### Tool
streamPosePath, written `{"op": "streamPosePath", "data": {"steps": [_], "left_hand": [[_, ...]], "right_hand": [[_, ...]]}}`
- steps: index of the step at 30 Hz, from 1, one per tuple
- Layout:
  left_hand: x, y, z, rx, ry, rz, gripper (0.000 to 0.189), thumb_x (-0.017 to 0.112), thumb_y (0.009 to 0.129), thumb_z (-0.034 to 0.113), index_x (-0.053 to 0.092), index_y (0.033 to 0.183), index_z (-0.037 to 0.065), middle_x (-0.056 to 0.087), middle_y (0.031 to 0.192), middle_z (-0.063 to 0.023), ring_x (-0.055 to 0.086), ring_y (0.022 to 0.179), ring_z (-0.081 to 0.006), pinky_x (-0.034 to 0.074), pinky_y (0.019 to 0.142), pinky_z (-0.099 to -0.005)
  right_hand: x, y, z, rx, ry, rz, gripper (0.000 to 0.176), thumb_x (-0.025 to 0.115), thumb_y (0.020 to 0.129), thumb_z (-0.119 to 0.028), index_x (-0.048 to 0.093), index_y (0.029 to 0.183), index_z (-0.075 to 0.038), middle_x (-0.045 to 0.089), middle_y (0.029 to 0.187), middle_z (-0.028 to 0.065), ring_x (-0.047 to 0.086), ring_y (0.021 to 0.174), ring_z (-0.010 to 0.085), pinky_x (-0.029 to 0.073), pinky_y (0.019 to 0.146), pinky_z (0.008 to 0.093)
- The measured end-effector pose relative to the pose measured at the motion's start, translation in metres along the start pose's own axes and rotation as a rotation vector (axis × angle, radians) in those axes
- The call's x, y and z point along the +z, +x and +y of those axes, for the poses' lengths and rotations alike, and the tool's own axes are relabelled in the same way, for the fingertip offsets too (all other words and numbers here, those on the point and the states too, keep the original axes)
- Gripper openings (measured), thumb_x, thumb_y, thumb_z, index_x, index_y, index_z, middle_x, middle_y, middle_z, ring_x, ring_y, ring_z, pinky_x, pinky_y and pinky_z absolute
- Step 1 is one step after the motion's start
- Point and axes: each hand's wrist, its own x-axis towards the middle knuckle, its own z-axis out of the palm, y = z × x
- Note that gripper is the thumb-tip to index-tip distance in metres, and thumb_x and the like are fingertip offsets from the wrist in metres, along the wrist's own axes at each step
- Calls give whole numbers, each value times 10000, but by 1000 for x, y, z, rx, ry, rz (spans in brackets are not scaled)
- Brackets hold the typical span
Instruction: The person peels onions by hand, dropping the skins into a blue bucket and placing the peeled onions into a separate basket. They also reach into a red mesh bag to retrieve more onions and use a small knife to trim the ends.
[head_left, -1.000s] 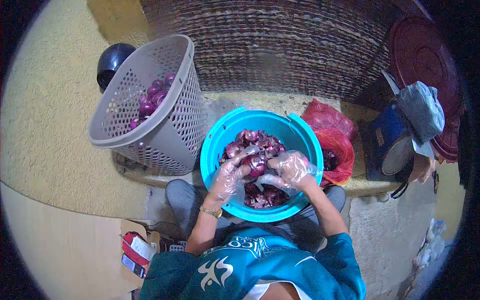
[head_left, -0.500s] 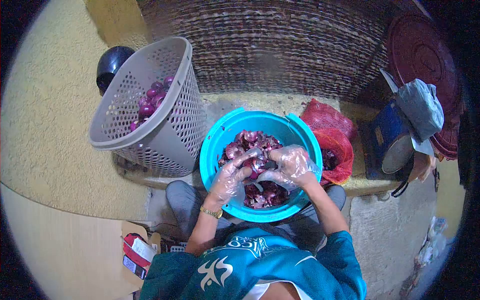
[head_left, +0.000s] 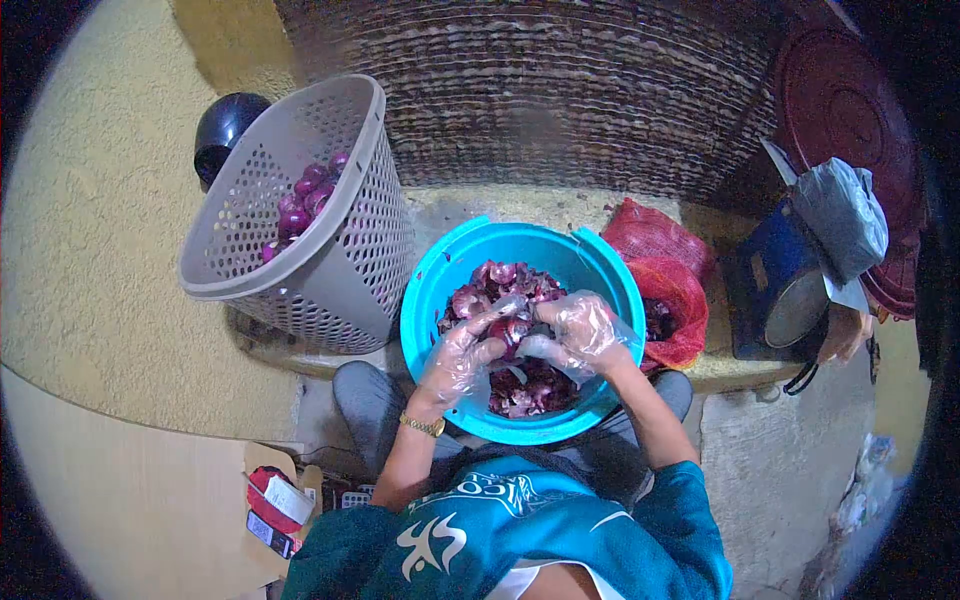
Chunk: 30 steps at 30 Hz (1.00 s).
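Over a turquoise basin (head_left: 418,290), both my hands wear clear plastic gloves. A red onion (head_left: 510,332) is between them. My left hand (head_left: 458,358) holds the onion from the left with thumb and fingers. My right hand (head_left: 583,335) has its fingers bent at the onion's right side; whether they pinch a knife or a piece of skin is too small to tell. Below the hands, red onions and loose skins (head_left: 533,390) lie in the basin.
A tall grey perforated basket (head_left: 375,240) with peeled onions (head_left: 305,205) stands at the left. Right of the basin are red mesh sacks (head_left: 655,240). Farther right is a blue box-like object (head_left: 780,260) with a grey plastic bag (head_left: 843,215) on top.
My hands stay over the basin with the onion between them; the fingers and the onion have shifted only slightly.
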Motion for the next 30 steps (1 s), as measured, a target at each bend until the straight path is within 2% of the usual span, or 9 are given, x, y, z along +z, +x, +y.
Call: {"op": "streamPosePath", "data": {"steps": [5,11,14,17,19,23,25,26,30], "left_hand": [[0,1,-1,77,63,10,578,661,900,253,466,1392,19,513,1376,-91,483,1257,-185,394,1066,-336],[3,2,-4,-21,-33,54,506,640,915,161,487,1375,19,546,1334,-78,517,1214,-171,418,1044,-325],[3,3,-5,-69,-127,81,480,624,922,131,492,1368,14,552,1324,-75,531,1194,-171,421,1041,-322],[0,5,-12,-72,-129,65,462,607,932,124,496,1369,27,553,1322,-74,540,1179,-165,435,1024,-314],[3,4,-12,-77,-143,70,558,660,895,309,514,1356,30,557,1321,-68,536,1193,-182,443,1005,-332],[-6,4,-31,-153,-289,172,478,614,933,278,526,1328,24,570,1298,-81,555,1181,-203,492,967,-376],[-11,7,-36,-40,-384,322,407,555,972,253,529,1299,13,579,1271,-104,576,1163,-237,535,928,-422],[-15,7,-37,-40,-385,321,407,555,972,253,529,1299,13,579,1271,-104,576,1163,-237,535,928,-422],[-20,2,-33,-68,-451,327,431,562,972,251,491,1318,3,564,1281,-136,582,1152,-276,559,906,-437]], "right_hand": [[4,-1,1,32,32,-51,360,698,812,-423,630,806,-70,570,613,177,600,603,385,440,553,464],[8,-4,2,39,16,-89,356,679,839,-420,678,868,-65,566,592,187,600,587,377,440,562,480],[8,-8,1,45,-71,-97,360,691,823,-432,693,862,-75,573,594,182,603,578,371,438,554,482],[5,-9,1,37,-71,-141,464,600,861,-530,678,800,-77,606,614,177,639,627,368,477,604,488],[8,-12,3,27,-80,-151,483,585,864,-549,680,810,-78,612,621,167,637,623,368,472,595,495],[10,-16,-3,26,-83,-170,408,693,812,-464,650,701,-74,581,578,169,609,573,364,453,548,476],[9,-18,-9,10,-77,-208,451,678,819,-506,643,678,-79,588,585,171,613,579,366,465,559,477],[7,-17,-10,10,-78,-208,451,678,819,-506,643,678,-79,588,585,171,613,579,366,465,559,477],[9,-17,-6,192,-144,-276,507,700,778,-556,627,685,-63,593,595,175,626,592,363,477,571,475]]}}
